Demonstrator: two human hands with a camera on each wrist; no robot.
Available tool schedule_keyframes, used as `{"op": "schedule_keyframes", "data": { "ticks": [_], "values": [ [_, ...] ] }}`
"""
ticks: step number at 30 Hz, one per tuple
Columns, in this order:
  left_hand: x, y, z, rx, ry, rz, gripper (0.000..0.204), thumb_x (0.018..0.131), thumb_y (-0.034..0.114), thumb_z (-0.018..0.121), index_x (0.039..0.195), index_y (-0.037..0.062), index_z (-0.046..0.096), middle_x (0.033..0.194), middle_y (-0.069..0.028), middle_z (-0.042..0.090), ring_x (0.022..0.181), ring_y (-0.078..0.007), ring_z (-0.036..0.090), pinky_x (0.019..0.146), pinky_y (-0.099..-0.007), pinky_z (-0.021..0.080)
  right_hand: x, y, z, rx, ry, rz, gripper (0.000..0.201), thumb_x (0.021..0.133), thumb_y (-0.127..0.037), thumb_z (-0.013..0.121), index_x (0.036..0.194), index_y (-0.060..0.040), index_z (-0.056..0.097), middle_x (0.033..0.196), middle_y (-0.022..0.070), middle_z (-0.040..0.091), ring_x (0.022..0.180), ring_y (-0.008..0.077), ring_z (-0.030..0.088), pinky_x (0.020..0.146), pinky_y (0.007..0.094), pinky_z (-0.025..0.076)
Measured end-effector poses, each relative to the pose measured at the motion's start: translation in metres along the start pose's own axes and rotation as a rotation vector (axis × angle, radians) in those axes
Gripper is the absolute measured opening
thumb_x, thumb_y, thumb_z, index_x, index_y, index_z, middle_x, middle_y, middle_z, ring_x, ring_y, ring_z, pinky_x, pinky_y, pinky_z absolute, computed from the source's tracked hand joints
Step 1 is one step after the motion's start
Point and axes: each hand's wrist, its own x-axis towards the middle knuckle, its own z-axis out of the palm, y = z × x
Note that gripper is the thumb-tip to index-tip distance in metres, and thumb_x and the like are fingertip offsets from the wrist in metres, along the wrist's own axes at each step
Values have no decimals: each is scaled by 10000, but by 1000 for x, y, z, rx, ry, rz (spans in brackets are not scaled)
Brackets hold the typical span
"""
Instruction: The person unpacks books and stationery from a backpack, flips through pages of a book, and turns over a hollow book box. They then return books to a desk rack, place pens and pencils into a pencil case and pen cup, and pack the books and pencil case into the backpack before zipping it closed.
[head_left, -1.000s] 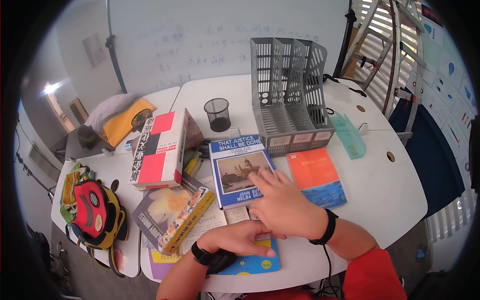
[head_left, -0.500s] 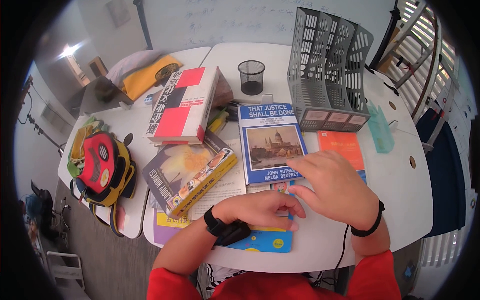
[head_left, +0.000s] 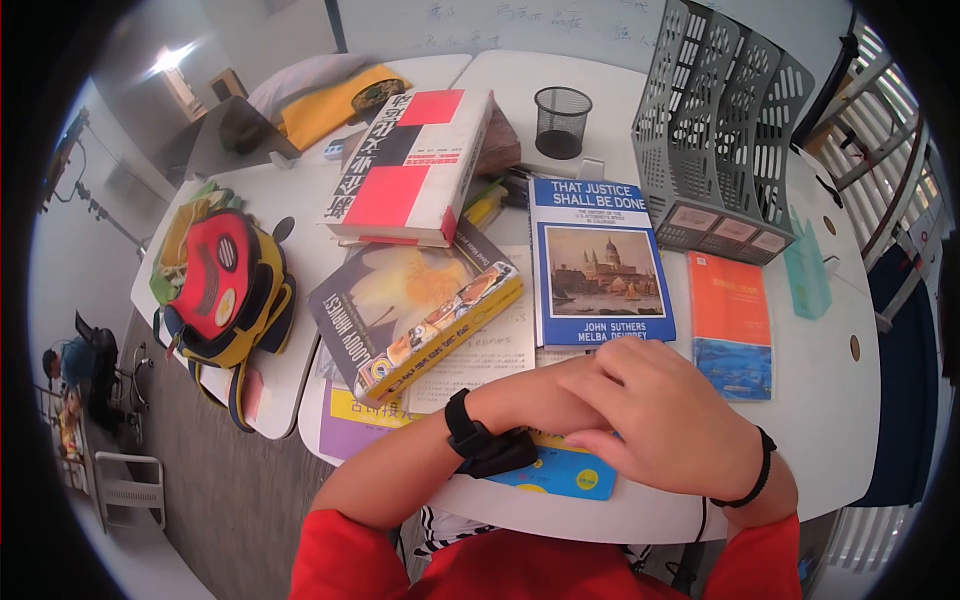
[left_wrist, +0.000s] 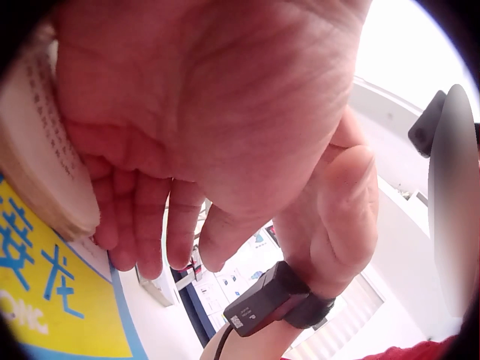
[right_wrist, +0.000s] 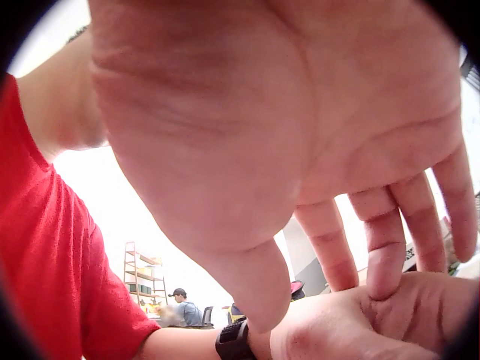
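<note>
In the head view my right hand (head_left: 665, 420) lies across my left hand (head_left: 535, 398), covering its fingers. Its own fingers bend loosely, and in the right wrist view its fingertips touch the left hand (right_wrist: 375, 322). The left hand's fingers hang relaxed with nothing in them, as its wrist view shows. Beneath both hands is a blue and yellow book (head_left: 575, 475), partly hidden. Just beyond them lies a blue hardback (head_left: 600, 310) titled "That Justice Shall Be Done". Printed pages (head_left: 475, 365) show left of it, under a daffodil-covered book (head_left: 400, 300). An orange and blue book (head_left: 730, 320) lies to the right.
A thick red and white book (head_left: 410, 190) leans on the pile at left. Behind stand a black mesh pen cup (head_left: 563, 125) and a grey file rack (head_left: 715, 140), with a teal plastic holder (head_left: 808, 270) beside it. A red and yellow backpack (head_left: 215, 280) sits far left.
My right hand has drawn back from the blue hardback's lower cover and come over my left hand. The head view has shifted, so the table's things appear higher and further right.
</note>
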Motion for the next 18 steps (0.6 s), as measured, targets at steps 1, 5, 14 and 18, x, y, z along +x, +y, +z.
{"op": "schedule_keyframes", "data": {
  "ticks": [1,5,14,18],
  "values": [
    [1,0,2,-25,49,38,252,914,130,746,1118,-10,695,1187,-206,685,1096,-335,644,951,-416,535,0,0,-1,2,-2,-7,465,794,-235,861,1172,-53,661,1030,148,579,978,377,598,859,460,490],
    [-5,-3,8,20,41,79,260,903,130,741,1104,-26,691,1154,-213,696,1094,-371,647,943,-433,540,-6,-2,-6,7,12,-6,463,801,-228,854,1192,-54,678,1037,143,613,969,372,613,859,471,491],
    [-94,103,7,825,270,-85,514,796,172,866,1271,73,698,1413,-184,602,1298,-417,577,1055,-505,498,-23,1,-39,23,187,-16,529,758,-230,892,1202,-21,693,978,142,683,886,376,649,768,442,517],
    [-142,80,0,1137,606,-306,581,776,100,874,1318,84,667,1427,-187,590,1356,-415,541,1083,-512,486,-25,9,-38,-56,125,104,438,827,-210,837,1192,-18,688,988,137,689,943,362,655,837,462,509]
  ]
}}
